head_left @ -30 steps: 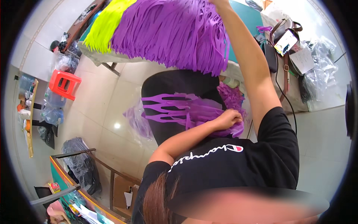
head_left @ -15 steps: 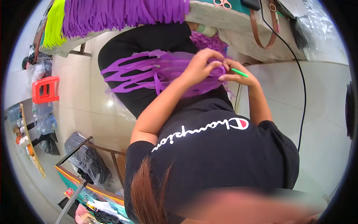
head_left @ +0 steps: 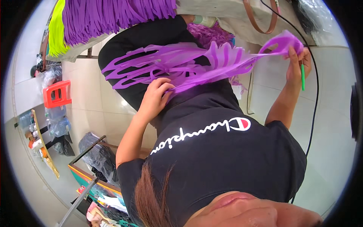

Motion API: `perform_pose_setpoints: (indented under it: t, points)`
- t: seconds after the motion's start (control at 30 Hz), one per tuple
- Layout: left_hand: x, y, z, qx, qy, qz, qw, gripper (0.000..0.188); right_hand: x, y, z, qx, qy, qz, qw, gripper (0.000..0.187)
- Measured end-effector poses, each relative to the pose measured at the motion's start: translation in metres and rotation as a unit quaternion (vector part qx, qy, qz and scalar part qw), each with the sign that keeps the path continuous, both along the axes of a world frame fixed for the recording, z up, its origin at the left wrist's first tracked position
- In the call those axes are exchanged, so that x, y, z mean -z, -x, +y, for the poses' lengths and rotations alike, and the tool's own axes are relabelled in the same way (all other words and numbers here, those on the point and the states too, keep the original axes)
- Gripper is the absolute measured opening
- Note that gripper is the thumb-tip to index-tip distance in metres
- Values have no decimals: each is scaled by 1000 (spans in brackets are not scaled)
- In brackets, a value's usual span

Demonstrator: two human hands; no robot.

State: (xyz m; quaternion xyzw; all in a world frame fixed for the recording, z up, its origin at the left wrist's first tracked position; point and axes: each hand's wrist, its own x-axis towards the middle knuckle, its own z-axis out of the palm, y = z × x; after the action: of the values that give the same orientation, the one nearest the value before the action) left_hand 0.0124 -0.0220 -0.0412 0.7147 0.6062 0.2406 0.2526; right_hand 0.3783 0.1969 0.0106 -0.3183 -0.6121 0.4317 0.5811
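Thin translucent purple slit sheet (head_left: 211, 73) across black-trousered lap (head_left: 145, 34). Right hand (head_left: 295, 66) pinches raised end, slim green stick (head_left: 303, 78); left hand (head_left: 155, 95) curled at near edge, grip unclear. Pull gently; slits could tear.

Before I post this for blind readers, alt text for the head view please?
A person's right hand holds a slit purple sheet and green stick; the left hand touches the sheet across black trousers. Purple strips hang off a table.

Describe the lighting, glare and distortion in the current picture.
Head view: fisheye curvature with blackened corners; head view: bright glare on the pale tiled floor, and glints on clear crumpled plastic at upper right; head view: the purple slitted sheet looks washed pale in places.
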Motion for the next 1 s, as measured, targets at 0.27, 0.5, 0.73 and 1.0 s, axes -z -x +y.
perform_pose_setpoints:
  t: [0.27, 0.5, 0.73, 1.0]
  points:
    - [-47, 34, -5, -294, -106, -291, 904, 10, 9, 30, 8, -11, -10, -223, 975, 32]
    - [-73, 57, -3, -352, -199, -167, 899, 13, 62, 61, -1, -35, 61, -293, 954, 32]
    - [-57, 62, -2, -401, -169, -175, 883, 12, 133, 117, -38, -201, -98, -313, 923, 34]
    - [-68, 80, -9, -416, -175, -228, 863, 12, 143, 128, -23, -251, 29, -265, 931, 30]
